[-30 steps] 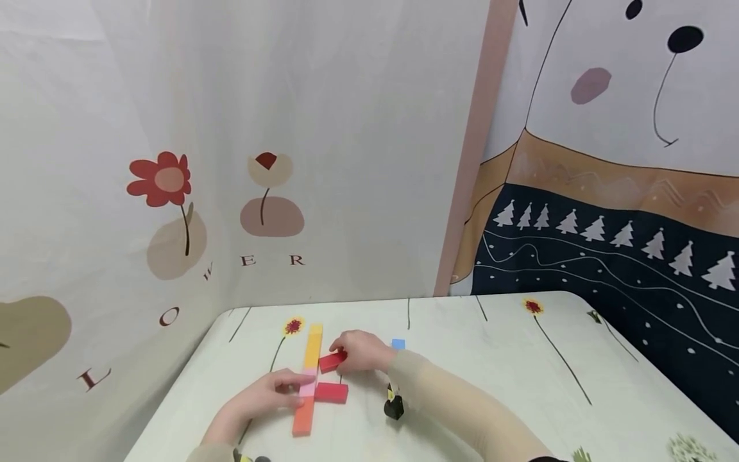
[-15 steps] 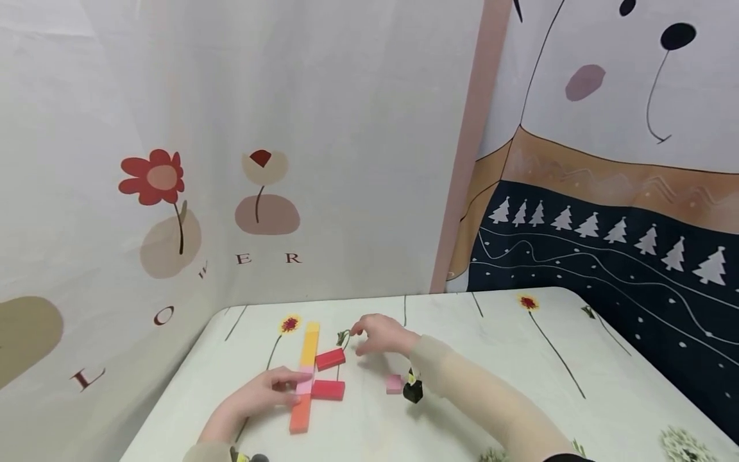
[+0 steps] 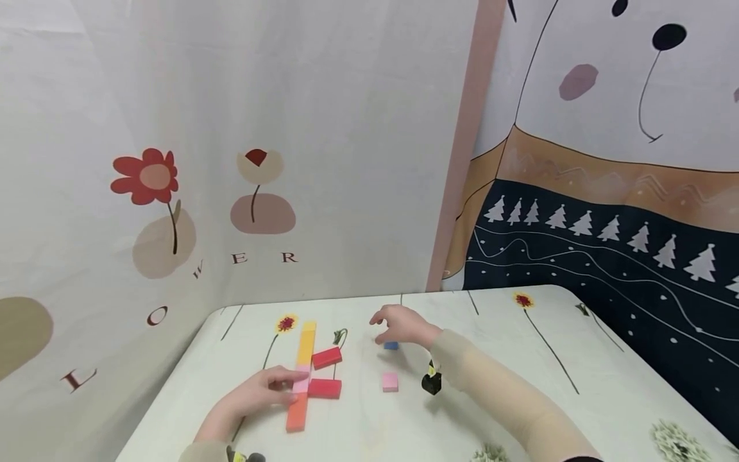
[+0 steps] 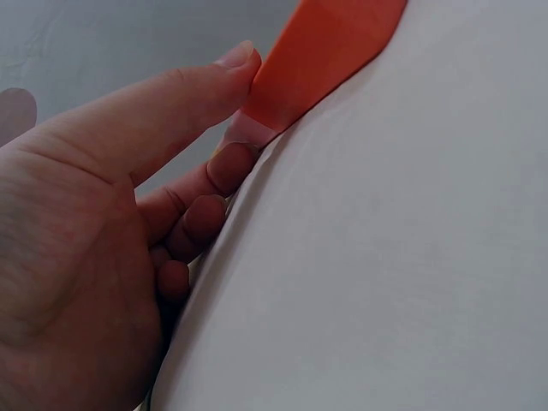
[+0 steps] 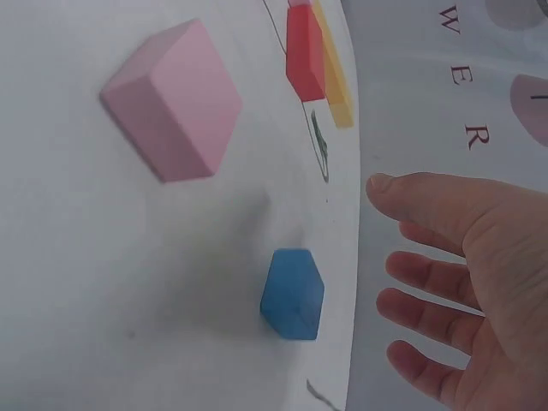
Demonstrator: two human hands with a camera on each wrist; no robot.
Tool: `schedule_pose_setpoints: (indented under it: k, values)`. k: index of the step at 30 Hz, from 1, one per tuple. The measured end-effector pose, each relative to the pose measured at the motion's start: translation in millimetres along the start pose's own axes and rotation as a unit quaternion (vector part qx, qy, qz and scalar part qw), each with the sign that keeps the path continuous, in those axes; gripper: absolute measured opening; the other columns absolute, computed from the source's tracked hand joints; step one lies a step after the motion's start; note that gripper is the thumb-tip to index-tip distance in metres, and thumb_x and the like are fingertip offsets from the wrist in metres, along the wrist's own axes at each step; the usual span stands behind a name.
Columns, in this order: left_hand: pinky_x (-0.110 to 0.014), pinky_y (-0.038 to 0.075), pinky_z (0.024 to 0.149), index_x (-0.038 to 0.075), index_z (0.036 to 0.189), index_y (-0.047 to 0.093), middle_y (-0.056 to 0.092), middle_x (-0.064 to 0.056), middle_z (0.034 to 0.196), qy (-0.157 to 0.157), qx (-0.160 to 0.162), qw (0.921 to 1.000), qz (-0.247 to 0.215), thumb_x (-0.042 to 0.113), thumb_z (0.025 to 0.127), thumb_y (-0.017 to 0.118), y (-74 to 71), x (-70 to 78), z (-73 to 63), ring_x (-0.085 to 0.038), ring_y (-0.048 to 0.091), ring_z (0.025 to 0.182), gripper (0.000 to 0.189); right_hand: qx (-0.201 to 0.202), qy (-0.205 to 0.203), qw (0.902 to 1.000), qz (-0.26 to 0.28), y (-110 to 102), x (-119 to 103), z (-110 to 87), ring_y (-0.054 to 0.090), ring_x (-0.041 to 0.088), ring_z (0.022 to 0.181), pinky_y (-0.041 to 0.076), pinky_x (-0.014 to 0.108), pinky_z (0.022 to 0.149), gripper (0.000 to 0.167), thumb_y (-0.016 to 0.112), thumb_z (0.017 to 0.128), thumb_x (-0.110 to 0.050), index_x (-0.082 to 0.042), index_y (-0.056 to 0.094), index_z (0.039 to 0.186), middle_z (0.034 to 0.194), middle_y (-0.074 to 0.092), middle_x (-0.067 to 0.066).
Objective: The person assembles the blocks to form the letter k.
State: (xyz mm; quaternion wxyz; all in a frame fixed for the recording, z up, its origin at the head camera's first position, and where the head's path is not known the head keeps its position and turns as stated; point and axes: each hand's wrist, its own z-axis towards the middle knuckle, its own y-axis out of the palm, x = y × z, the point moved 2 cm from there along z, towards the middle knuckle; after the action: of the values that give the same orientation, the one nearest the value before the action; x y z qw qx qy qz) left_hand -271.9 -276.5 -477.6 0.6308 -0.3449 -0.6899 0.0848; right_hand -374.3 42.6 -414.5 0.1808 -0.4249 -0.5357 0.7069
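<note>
A straight row of flat blocks runs away from me on the table: an orange-red block [image 3: 296,416] nearest, a pink block [image 3: 301,385] in the middle, a yellow block [image 3: 306,346] beyond. My left hand [image 3: 262,390] holds the row at the pink block, its thumb by the orange-red one. Two red blocks [image 3: 324,388] [image 3: 327,357] stick out from the row's right side, the farther one slanted. Over a blue block [image 3: 390,345] hangs my right hand [image 3: 404,325], fingers apart and nothing in them; the right wrist view shows the blue block [image 5: 293,295] beside the fingers.
A pink cube [image 3: 390,382] lies nearer me than the blue block. Flowers are printed on the white table cover [image 3: 462,385]. Behind the table hangs a pale curtain [image 3: 346,192], with a dark tree-patterned cloth [image 3: 577,250] at the right.
My right hand has let go of the farther red block and moved right, over to the blue block. The pink cube has come into sight. My left hand stays on the row.
</note>
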Motion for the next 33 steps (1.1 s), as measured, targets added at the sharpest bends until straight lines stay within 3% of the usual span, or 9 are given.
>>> schedule_pose_setpoints:
  k: [7,13,25,33]
  values:
    - [-0.044,0.043,0.085,0.02,0.128,0.065,0.06,0.0,0.114,0.003,0.0,1.0,0.004,0.032,0.082,0.077,0.8,2.4,-0.5,-0.024,0.047,0.103,0.049,0.005,0.006,1.0,0.002,2,18,-8.2,0.062,0.026,0.097,0.049,0.035,0.081,0.038,0.079,0.08,-0.018,-0.006,0.07,0.115,0.109,0.066,0.008]
    - [-0.05,0.043,0.089,0.02,0.128,0.065,0.06,0.0,0.117,-0.003,0.001,1.0,0.0,0.032,0.082,0.077,1.0,1.5,-0.9,-0.024,0.048,0.104,0.049,0.006,0.021,0.9998,-0.001,7,30,-13.9,0.061,0.019,0.095,0.049,0.034,0.081,0.037,0.078,0.081,-0.019,-0.008,0.07,0.115,0.106,0.067,0.003]
    - [-0.042,0.043,0.085,0.02,0.128,0.065,0.06,-0.001,0.112,0.017,-0.004,0.9998,0.005,0.034,0.083,0.076,0.3,1.1,0.0,-0.023,0.048,0.101,0.048,0.007,0.035,0.9993,0.011,17,40,-19.6,0.056,0.01,0.083,0.047,0.031,0.077,0.041,0.082,0.076,-0.022,-0.01,0.071,0.113,0.098,0.068,-0.003]
    - [-0.044,0.043,0.087,0.02,0.128,0.065,0.06,0.0,0.111,0.013,-0.002,0.9999,0.008,0.034,0.083,0.077,0.2,4.4,-3.1,-0.023,0.049,0.102,0.048,0.014,0.038,0.9991,0.014,23,43,-18.3,0.055,0.009,0.081,0.048,0.031,0.078,0.042,0.081,0.076,-0.021,-0.009,0.07,0.115,0.1,0.067,-0.002]
